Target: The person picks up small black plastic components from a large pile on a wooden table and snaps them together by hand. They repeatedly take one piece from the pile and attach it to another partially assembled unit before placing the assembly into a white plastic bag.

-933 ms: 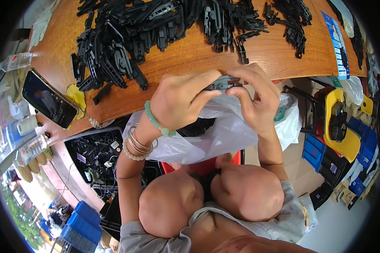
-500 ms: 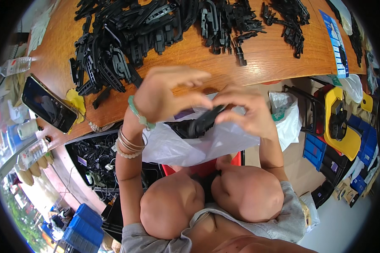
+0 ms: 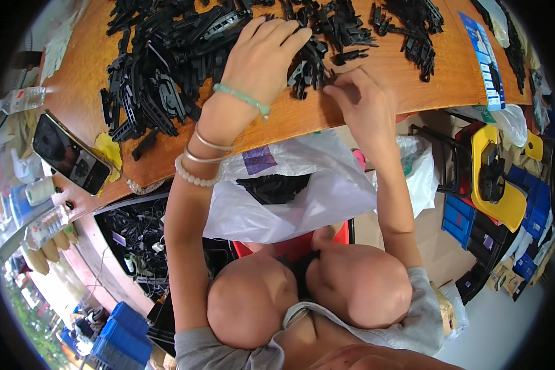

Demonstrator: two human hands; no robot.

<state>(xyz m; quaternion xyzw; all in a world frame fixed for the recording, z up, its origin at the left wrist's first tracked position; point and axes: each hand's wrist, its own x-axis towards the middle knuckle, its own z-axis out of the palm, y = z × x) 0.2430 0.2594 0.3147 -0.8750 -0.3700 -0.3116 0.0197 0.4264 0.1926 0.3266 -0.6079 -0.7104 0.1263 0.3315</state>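
My left hand (image 3: pixel 265 58), with a green bead bracelet, reaches over the table onto the black plastic parts, fingers outstretched and slightly apart; its fingertips touch or hover just over them. To its right, my right hand (image 3: pixel 369 102) is at the table's front edge, thumb and fingers curved with a gap between them. Nothing shows in its grasp. A small cluster of black plastic parts (image 3: pixel 308 77) lies between the hands. Below, a white plastic bag (image 3: pixel 283 216) gapes in front of my knees, with black parts (image 3: pixel 276 188) inside.
A big heap of black parts (image 3: pixel 160 80) covers the table's left, with a smaller heap (image 3: pixel 416 37) at right. A phone (image 3: pixel 71 154) leans at the left edge. A blue leaflet (image 3: pixel 482 58) lies on the right. Nearby stand a yellow chair (image 3: pixel 502 185) and a black crate (image 3: pixel 135 240).
Both hands have moved up from above the bag to the table. The black part that was between them over the bag is no longer in them. The bag's opening shows more plainly.
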